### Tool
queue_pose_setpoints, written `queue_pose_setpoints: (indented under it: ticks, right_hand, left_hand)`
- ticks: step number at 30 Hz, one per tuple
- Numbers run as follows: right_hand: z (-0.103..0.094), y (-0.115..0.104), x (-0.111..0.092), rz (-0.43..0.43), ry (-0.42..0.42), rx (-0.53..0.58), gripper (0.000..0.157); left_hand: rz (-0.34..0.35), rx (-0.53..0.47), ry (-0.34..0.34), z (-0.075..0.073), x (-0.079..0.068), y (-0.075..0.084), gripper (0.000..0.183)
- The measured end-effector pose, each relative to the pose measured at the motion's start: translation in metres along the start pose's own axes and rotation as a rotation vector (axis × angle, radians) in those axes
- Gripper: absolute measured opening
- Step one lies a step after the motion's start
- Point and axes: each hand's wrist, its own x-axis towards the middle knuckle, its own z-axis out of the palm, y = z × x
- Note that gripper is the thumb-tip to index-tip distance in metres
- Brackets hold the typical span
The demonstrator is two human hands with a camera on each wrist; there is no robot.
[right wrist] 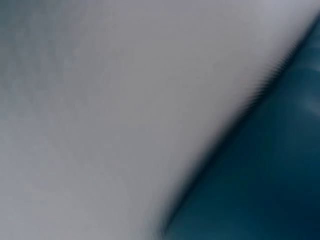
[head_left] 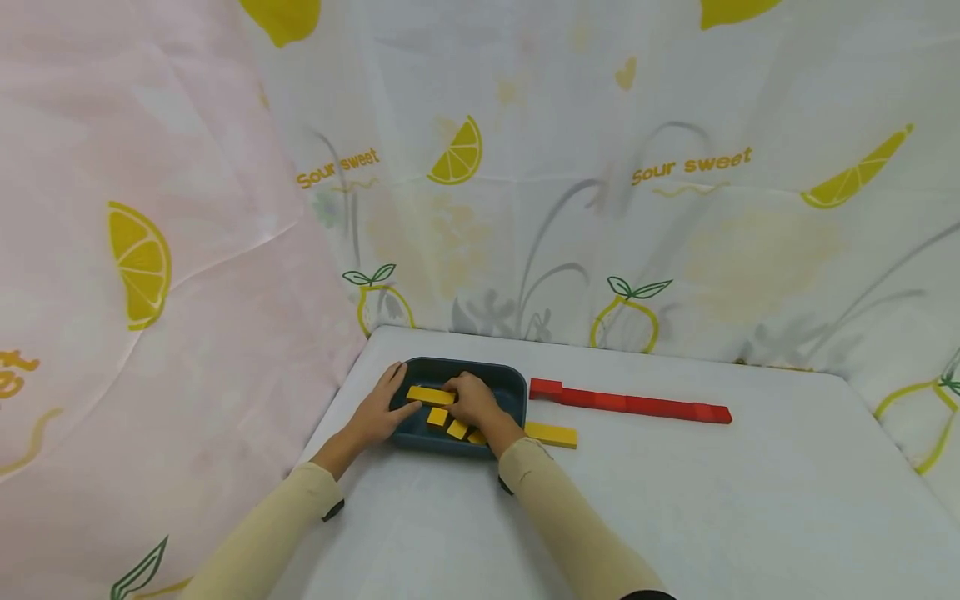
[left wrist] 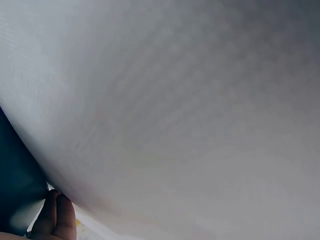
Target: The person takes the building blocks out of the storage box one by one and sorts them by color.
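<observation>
A dark blue tray [head_left: 517, 383] sits on the white table with several yellow blocks inside. My left hand [head_left: 378, 412] holds its left wall, thumb over the inside and fingers along the outside; two of those fingertips [left wrist: 64, 215] show beside the wall in the left wrist view. My right hand [head_left: 476, 402] reaches into the tray, its curled fingers pinching the right end of a long yellow block [head_left: 426, 396]. Small yellow cubes, one a loose yellow cube [head_left: 437, 417], lie below that block, partly hidden by the right hand. The right wrist view shows only the tray's blurred side [right wrist: 260, 180].
A long yellow bar [head_left: 553, 435] lies on the table just right of the tray, partly behind the right forearm. Farther right, a row of red blocks [head_left: 637, 405] stretches across the white table [head_left: 712, 500]. A lemon-printed cloth [head_left: 525, 233] hangs behind and at the left.
</observation>
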Motion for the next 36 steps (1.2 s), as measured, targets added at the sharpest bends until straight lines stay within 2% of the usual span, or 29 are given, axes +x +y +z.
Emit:
queue_pose_setpoints:
  ticks: [8, 14, 20, 28, 32, 36]
  right_hand:
    - [0.0, 0.001, -0.001, 0.017, -0.03, 0.047, 0.027]
    - [-0.003, 0.001, -0.003, 0.015, -0.023, 0.072, 0.028]
    - [-0.004, 0.003, -0.004, -0.027, 0.007, 0.074, 0.027]
    - [-0.011, 0.0, -0.011, -0.057, 0.05, 0.031, 0.031]
    - [-0.019, 0.004, -0.016, -0.072, 0.09, -0.013, 0.032]
    - [-0.034, 0.01, -0.017, -0.106, 0.158, 0.0, 0.033]
  left_hand:
    - [-0.023, 0.014, 0.001, 0.001, 0.001, 0.002, 0.081]
    - [-0.04, 0.005, -0.012, 0.001, 0.002, 0.003, 0.081]
    - [-0.057, 0.015, -0.018, 0.001, 0.003, 0.003, 0.082]
    - [-0.035, 0.013, -0.022, 0.001, -0.001, 0.0, 0.08]
    - [-0.05, 0.023, -0.037, 0.002, -0.001, -0.001, 0.083]
    - [-0.054, 0.021, -0.025, 0.0, 0.0, 0.001, 0.082]
